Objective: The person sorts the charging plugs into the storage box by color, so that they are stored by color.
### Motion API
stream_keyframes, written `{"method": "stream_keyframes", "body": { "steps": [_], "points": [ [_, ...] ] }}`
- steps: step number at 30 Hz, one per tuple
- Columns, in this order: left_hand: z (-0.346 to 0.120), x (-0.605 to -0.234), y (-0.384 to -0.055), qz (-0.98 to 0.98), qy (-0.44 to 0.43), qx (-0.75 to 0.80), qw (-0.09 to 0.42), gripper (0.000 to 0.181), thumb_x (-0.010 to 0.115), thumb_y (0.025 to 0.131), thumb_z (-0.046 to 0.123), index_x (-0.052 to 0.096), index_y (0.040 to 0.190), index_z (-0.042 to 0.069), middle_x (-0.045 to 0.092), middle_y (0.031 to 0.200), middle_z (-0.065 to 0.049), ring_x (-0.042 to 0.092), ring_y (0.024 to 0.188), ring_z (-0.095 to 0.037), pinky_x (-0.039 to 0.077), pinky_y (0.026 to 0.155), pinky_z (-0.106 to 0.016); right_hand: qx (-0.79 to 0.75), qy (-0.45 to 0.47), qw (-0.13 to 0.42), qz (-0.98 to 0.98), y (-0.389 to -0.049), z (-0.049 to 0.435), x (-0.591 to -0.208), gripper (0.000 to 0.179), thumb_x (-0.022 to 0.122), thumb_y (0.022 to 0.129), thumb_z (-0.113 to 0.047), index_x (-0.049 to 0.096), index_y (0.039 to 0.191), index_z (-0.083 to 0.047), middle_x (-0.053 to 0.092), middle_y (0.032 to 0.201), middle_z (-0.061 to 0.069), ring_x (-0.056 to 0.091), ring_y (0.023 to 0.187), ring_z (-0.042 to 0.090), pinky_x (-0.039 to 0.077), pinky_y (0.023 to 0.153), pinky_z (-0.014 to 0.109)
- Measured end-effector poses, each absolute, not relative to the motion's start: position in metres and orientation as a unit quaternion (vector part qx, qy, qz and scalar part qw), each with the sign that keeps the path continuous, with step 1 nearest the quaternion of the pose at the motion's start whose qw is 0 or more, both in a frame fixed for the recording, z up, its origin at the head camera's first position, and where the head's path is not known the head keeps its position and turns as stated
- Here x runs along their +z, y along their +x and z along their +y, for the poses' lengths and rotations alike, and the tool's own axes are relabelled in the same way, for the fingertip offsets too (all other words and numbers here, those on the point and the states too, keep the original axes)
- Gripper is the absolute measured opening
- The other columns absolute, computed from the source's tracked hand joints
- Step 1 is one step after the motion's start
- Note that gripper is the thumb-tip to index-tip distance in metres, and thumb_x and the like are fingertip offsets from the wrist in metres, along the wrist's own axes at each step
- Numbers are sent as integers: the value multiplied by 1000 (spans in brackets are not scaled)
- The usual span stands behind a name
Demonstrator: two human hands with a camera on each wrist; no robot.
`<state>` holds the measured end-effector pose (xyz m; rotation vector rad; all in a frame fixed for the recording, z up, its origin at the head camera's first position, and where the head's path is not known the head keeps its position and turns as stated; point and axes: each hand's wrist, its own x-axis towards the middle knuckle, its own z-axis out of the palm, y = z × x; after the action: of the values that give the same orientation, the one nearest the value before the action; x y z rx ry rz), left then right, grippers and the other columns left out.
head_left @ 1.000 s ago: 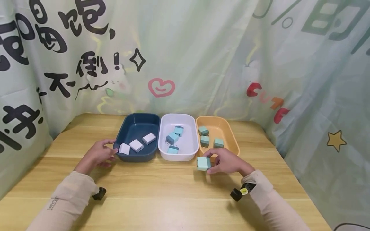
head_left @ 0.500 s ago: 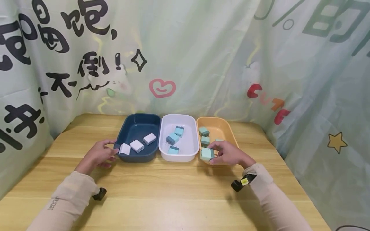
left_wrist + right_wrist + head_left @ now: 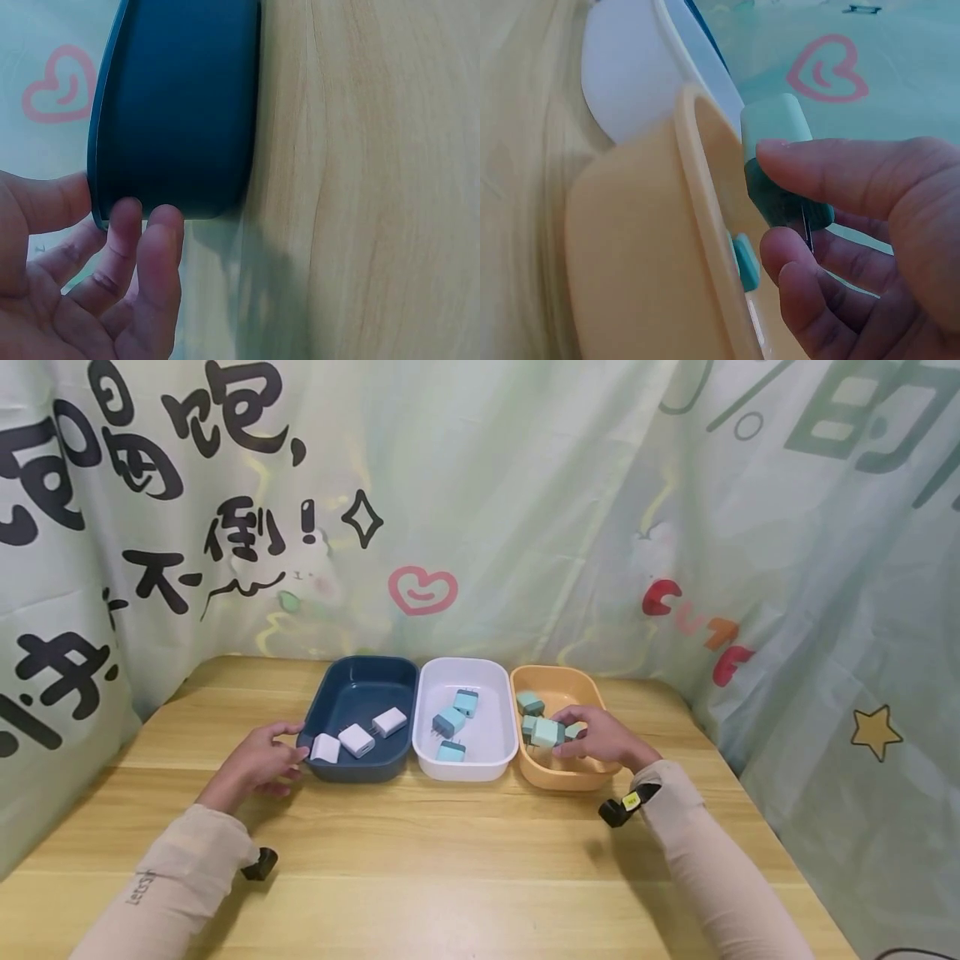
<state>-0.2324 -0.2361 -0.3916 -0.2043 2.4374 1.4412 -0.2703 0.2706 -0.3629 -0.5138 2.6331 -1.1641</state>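
Note:
My right hand pinches a pale-and-dark-green charger plug over the orange bin. In the right wrist view, the metal prongs of that charger plug point down toward the fingers, just above the bin's rim. Other green charger plugs lie inside the orange bin, partly covered by the held one. At the left, my left hand grips the near-left corner of the dark blue bin. The left wrist view has the thumb at that bin's rim and fingertips against its outer wall.
Between the other two stands a white bin with blue charger plugs in it. White charger plugs lie in the dark blue bin. All three bins stand side by side on the wooden table, with a printed curtain behind.
My right hand has carried the green charger plug up and away from me, from the orange bin's front edge to over its inside. The left hand keeps its place on the dark blue bin.

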Motion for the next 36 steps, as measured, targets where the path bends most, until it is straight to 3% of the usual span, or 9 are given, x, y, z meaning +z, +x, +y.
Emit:
{"method": "stream_keyframes", "body": {
  "steps": [9, 16, 24, 36],
  "points": [
    [-237, -393, -230, 849, -64, 504, 147, 61, 55, 98, 14, 26, 150, 0, 59, 112, -25, 62, 94, -31, 56, 65, -40, -403, -156, 95, 897, -287, 279, -370, 41, 81, 79, -13, 63, 114, 0, 58, 103, 16, 55, 78, 24, 51, 62, 39],
    [-237, -395, -230, 845, -62, 512, 144, 60, 54, 98, 12, 27, 150, 0, 59, 108, -22, 63, 87, -26, 56, 65, -39, -412, -121, 85, 899, -297, 283, -376, 41, 79, 80, -11, 61, 115, 2, 58, 107, 18, 55, 78, 23, 52, 66, 45],
    [-236, -393, -229, 845, -68, 510, 145, 60, 54, 99, 13, 27, 151, 1, 58, 108, -22, 62, 88, -27, 55, 65, -39, -417, -81, 79, 902, -309, 287, -379, 51, 79, 82, -14, 55, 123, 5, 57, 113, 22, 58, 68, 21, 52, 67, 39],
    [-236, -394, -230, 846, -69, 509, 144, 60, 55, 99, 14, 27, 150, 2, 57, 108, -23, 62, 91, -29, 56, 66, -40, -421, -35, 79, 903, -322, 284, -379, 54, 76, 84, -17, 52, 128, 3, 56, 113, 20, 58, 71, 23, 50, 66, 34]
  ]
}}
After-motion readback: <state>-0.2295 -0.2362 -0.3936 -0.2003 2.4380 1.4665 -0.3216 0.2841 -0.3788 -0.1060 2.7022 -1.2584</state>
